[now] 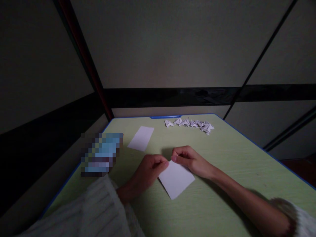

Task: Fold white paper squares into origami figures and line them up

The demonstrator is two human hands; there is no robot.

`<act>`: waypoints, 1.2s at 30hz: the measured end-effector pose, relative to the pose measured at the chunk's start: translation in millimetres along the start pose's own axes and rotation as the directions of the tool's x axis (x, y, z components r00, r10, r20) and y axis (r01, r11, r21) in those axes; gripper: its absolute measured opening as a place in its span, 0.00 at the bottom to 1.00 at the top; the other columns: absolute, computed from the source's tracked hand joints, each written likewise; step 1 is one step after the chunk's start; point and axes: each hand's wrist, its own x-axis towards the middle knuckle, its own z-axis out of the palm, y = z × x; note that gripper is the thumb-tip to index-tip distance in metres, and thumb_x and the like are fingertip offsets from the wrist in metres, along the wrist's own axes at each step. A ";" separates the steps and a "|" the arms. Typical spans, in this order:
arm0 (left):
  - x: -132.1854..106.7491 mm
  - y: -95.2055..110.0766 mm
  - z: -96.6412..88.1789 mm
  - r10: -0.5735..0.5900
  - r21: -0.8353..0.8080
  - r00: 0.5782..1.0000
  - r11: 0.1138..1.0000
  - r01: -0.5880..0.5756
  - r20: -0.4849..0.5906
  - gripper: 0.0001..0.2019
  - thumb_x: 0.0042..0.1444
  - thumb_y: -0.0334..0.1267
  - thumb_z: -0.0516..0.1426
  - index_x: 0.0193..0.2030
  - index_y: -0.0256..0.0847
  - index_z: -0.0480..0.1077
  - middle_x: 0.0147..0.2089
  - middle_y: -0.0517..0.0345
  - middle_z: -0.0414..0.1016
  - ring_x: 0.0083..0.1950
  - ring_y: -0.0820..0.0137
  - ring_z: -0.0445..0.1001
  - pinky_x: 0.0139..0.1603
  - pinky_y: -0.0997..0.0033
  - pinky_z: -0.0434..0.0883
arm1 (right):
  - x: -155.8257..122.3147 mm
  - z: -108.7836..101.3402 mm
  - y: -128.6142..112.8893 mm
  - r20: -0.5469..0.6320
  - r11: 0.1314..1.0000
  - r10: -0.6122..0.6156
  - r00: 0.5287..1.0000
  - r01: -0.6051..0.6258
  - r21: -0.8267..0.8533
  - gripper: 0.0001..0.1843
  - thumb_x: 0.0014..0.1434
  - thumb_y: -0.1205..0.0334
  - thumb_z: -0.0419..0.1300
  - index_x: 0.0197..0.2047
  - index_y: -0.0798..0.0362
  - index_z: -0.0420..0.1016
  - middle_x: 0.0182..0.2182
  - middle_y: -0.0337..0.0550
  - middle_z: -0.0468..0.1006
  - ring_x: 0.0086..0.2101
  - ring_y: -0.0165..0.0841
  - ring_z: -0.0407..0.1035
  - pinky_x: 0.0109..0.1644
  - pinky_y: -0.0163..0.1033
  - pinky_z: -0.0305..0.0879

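A white sheet of paper (176, 179) lies on the pale green table (222, 184) in front of me. My left hand (147, 173) and my right hand (189, 160) meet at its far corner, fingers curled and pinching the paper's edge. A second white sheet (141, 138) lies flat further back, left of centre. Near the table's far edge sits a row of several small folded white paper figures (190, 124). White knitted sleeves cover both forearms at the bottom of the view.
A blurred blue-and-white object (101, 153) rests at the table's left side. The table has a blue rim (165, 117) and stands against dark tent-like walls with poles (84, 59). The room is dim.
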 end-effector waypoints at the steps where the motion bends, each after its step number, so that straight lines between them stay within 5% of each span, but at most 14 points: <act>1: -1.2 0.5 0.4 0.020 0.029 1.000 0.999 -0.020 0.009 0.10 0.44 0.36 0.51 0.16 0.35 0.62 0.15 0.66 0.57 0.19 0.79 0.56 0.18 0.79 0.52 | -0.6 0.6 -0.7 0.039 1.000 -0.003 0.999 0.003 -0.006 0.14 0.50 0.57 0.51 0.20 0.57 0.58 0.15 0.32 0.54 0.17 0.21 0.50 0.18 0.28 0.44; 6: -4.0 4.3 0.3 0.036 0.058 0.999 0.998 -0.035 -0.020 0.08 0.42 0.33 0.51 0.15 0.36 0.61 0.14 0.67 0.56 0.18 0.80 0.55 0.18 0.79 0.51 | -1.1 1.9 -2.6 0.050 0.999 0.012 0.999 -0.014 0.043 0.14 0.48 0.57 0.53 0.19 0.57 0.58 0.14 0.32 0.55 0.16 0.20 0.49 0.17 0.27 0.44; 12: 0.0 4.2 -3.7 -0.054 -0.076 0.997 0.996 0.050 -0.051 0.07 0.40 0.32 0.50 0.15 0.36 0.62 0.11 0.65 0.63 0.14 0.79 0.61 0.17 0.79 0.58 | 3.4 -18.2 3.3 -0.172 0.979 0.102 0.980 -0.068 0.193 0.12 0.45 0.57 0.54 0.19 0.56 0.58 0.13 0.33 0.59 0.13 0.21 0.53 0.15 0.28 0.45; 18: 5.4 5.2 -12.3 -0.036 -0.153 0.966 0.988 -0.004 -0.255 0.06 0.40 0.32 0.50 0.17 0.35 0.64 0.13 0.64 0.65 0.15 0.78 0.63 0.17 0.80 0.59 | 5.4 -38.2 0.7 -0.585 0.958 0.085 0.806 0.095 0.271 0.10 0.43 0.60 0.53 0.18 0.55 0.56 0.12 0.32 0.58 0.12 0.21 0.52 0.14 0.28 0.43; 22: 5.0 6.5 -10.6 -0.046 -0.218 0.981 0.976 0.004 -0.190 0.09 0.43 0.39 0.52 0.22 0.34 0.67 0.19 0.60 0.69 0.21 0.74 0.67 0.19 0.78 0.61 | 4.0 -13.9 -2.7 -0.353 0.970 0.087 0.931 0.002 0.243 0.12 0.44 0.58 0.53 0.18 0.55 0.57 0.12 0.33 0.59 0.13 0.22 0.53 0.15 0.29 0.44; 28: 2.2 -0.7 -4.7 0.018 0.016 0.999 1.000 -0.017 -0.035 0.12 0.43 0.39 0.53 0.16 0.34 0.66 0.14 0.65 0.60 0.19 0.79 0.57 0.18 0.79 0.53 | 3.5 10.2 -1.3 -0.156 0.999 -0.006 0.988 0.013 0.040 0.13 0.48 0.57 0.52 0.19 0.56 0.58 0.15 0.32 0.56 0.16 0.21 0.50 0.18 0.29 0.44; 32: 2.4 -2.0 -6.9 0.016 0.053 0.995 0.999 -0.011 -0.094 0.14 0.44 0.40 0.53 0.13 0.35 0.64 0.13 0.66 0.54 0.18 0.79 0.53 0.18 0.78 0.49 | 3.9 -3.6 1.9 -0.083 0.998 -0.054 0.995 0.051 -0.031 0.10 0.50 0.62 0.50 0.21 0.57 0.59 0.15 0.32 0.56 0.17 0.21 0.49 0.20 0.30 0.44; 36: 5.2 -1.7 -12.1 -0.041 -0.033 0.950 0.999 0.032 -0.310 0.12 0.40 0.40 0.54 0.13 0.35 0.64 0.13 0.66 0.55 0.18 0.78 0.53 0.18 0.78 0.51 | 5.9 -18.0 4.2 -0.269 0.993 -0.113 0.956 0.099 -0.065 0.08 0.49 0.67 0.50 0.20 0.56 0.60 0.15 0.32 0.58 0.17 0.22 0.51 0.21 0.31 0.47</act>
